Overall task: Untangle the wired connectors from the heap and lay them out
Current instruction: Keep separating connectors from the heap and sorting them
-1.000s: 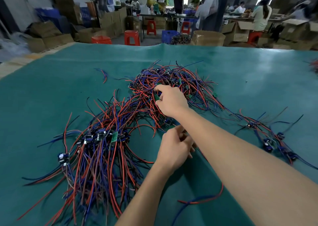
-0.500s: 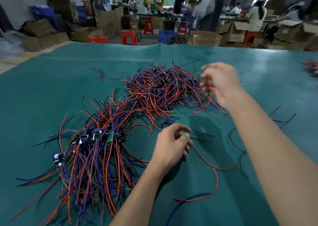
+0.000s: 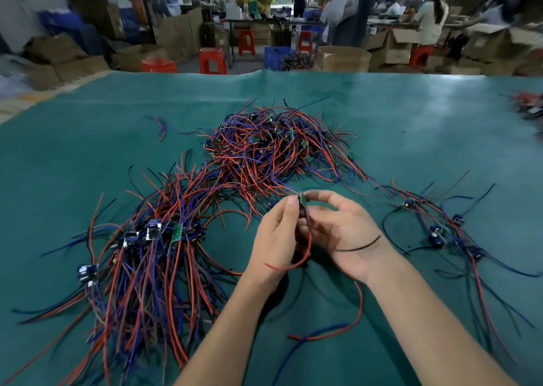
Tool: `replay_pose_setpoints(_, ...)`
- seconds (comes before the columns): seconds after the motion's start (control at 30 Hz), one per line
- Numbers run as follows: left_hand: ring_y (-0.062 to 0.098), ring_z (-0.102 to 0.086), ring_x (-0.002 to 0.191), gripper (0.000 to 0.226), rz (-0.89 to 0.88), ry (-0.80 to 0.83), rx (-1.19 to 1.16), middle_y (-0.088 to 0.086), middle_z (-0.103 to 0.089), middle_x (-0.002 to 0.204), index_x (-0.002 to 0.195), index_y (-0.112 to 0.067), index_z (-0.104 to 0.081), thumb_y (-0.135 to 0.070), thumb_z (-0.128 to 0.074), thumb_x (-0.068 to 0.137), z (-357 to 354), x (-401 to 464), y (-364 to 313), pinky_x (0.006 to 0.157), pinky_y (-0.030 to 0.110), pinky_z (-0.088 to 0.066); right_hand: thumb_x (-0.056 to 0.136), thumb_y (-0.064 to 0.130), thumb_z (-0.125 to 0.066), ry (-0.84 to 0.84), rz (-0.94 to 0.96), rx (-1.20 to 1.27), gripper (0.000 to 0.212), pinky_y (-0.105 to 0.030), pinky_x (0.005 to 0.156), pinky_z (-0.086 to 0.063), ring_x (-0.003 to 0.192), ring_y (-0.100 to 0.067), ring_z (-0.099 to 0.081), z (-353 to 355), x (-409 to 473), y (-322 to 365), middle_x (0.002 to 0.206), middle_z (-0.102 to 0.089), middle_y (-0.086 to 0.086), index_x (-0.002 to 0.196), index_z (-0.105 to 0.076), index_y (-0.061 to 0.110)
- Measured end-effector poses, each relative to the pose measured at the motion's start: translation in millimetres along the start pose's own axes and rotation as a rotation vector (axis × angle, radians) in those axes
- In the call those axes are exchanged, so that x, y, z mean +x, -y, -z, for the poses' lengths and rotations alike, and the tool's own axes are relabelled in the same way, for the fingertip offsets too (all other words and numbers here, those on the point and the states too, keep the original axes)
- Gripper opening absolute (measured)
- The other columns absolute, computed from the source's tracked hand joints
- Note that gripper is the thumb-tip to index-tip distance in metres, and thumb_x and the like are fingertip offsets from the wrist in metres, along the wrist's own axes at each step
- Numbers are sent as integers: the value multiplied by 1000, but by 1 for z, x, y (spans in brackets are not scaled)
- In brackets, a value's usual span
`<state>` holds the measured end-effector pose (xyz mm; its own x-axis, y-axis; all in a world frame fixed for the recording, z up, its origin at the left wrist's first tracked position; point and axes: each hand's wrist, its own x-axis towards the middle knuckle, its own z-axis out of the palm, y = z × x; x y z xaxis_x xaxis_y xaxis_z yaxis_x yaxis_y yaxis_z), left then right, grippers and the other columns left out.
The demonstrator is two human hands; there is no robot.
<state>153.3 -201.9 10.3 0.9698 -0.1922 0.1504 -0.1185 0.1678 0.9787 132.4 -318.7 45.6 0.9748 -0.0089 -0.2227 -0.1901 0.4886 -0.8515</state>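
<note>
While both hands meet over the near middle of the bench (image 3: 411, 115), they share one wired connector (image 3: 303, 201), a small green board held upright above the green mat. Left hand (image 3: 276, 238): fingers curled, thumb and forefinger pinching the board's left edge. Right hand (image 3: 343, 232): palm up, fingers curled, fingertips pinching the board's right edge. Red wire (image 3: 296, 263) loops down from the board between the palms; black wire (image 3: 360, 246) lies across the right palm. A longer red and blue lead (image 3: 329, 332) trails on the mat near the right forearm.

Tangled heap (image 3: 276, 147) of red, blue and black wires with small boards sits far of the hands, centre. Laid-out bundle (image 3: 147, 256), boards roughly in a row with wires running toward the near edge, lies left. Smaller group of connectors (image 3: 437, 229) lies right, apart from the hands. One stray wire pair (image 3: 160, 125) lies far left. Background: cardboard boxes (image 3: 342, 58), red stools (image 3: 213, 60), people working, blurred.
</note>
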Motion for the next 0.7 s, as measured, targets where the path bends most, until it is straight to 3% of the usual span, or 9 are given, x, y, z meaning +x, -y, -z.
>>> replay_pose_setpoints(0.07,22,-55,61,32,22,1,-45,10,-58,72,87,-18,-64,-42,-47,97,-2,0,-1,50,31,-49,88,-9,-61,-52,117,-178,26,-33,51,-56,59,-24,-68,2,0,-6,78,-70,-13,97,-68,14)
replay_pose_setpoints(0.17,25,-52,69,28,14,19,-36,10,-55,73,83,-18,-65,-37,-51,98,-1,0,-2,61,38,-47,81,0,-68,-204,437,-677,25,-34,66,-58,65,-18,-69,6,3,-11,78,-75,-2,88,-72,24)
replay_pose_setpoints(0.27,22,-53,66,24,28,33,-15,12,-58,76,92,-8,-67,-20,-50,105,2,1,1,53,27,-51,72,11,-73,-314,613,-973,25,-13,70,-48,67,-2,-65,10,5,-9,77,-71,9,82,-77,33)
replay_pose_setpoints(0.3,20,-55,65,22,36,42,-11,12,-59,76,95,-6,-67,-15,-50,104,3,1,2,51,25,-50,69,17,-70,-321,602,-978,22,-11,66,-45,64,-1,-62,11,6,-9,73,-69,12,80,-77,34)
replay_pose_setpoints(0.37,17,-59,61,15,35,54,14,6,-66,73,97,-5,-67,-11,-54,102,3,-1,2,50,24,-49,66,24,-65,-310,510,-840,21,-20,63,-46,57,-4,-57,14,8,-7,65,-67,13,79,-79,33)
replay_pose_setpoints(0.47,9,-55,56,7,16,65,32,1,-71,75,100,-8,-71,-11,-66,95,4,-2,1,50,20,-45,69,26,-71,-245,368,-611,18,-32,59,-47,64,-13,-58,17,9,-3,69,-70,4,84,-80,31)
replay_pose_setpoints(0.53,12,-52,59,10,15,75,47,6,-72,77,99,-8,-73,-12,-71,91,5,-3,1,51,22,-42,76,20,-78,-166,327,-556,8,-28,54,-47,64,-12,-62,18,8,-1,75,-75,-3,81,-81,25)
replay_pose_setpoints(0.7,9,-52,55,13,46,49,36,4,-68,75,99,-5,-73,-12,-74,88,6,-1,3,48,18,-39,86,4,-77,-152,297,-390,14,-20,51,-49,63,-11,-65,22,7,3,80,-76,-7,74,-81,11)
